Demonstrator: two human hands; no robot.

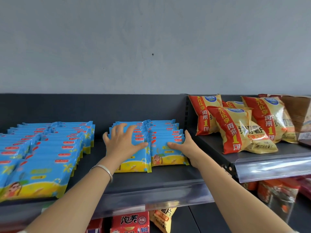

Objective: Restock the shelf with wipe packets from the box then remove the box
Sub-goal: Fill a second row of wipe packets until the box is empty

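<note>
Against wipe packets (161,137); left hand (122,143), right hand (183,146) press; "NBA" pack (130,222) below

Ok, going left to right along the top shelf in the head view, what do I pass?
Big block of wipe packets → left hand → smaller wipe stack between the hands → right hand → shelf upright → orange chip bags → cardboard box at the far right edge.
</note>
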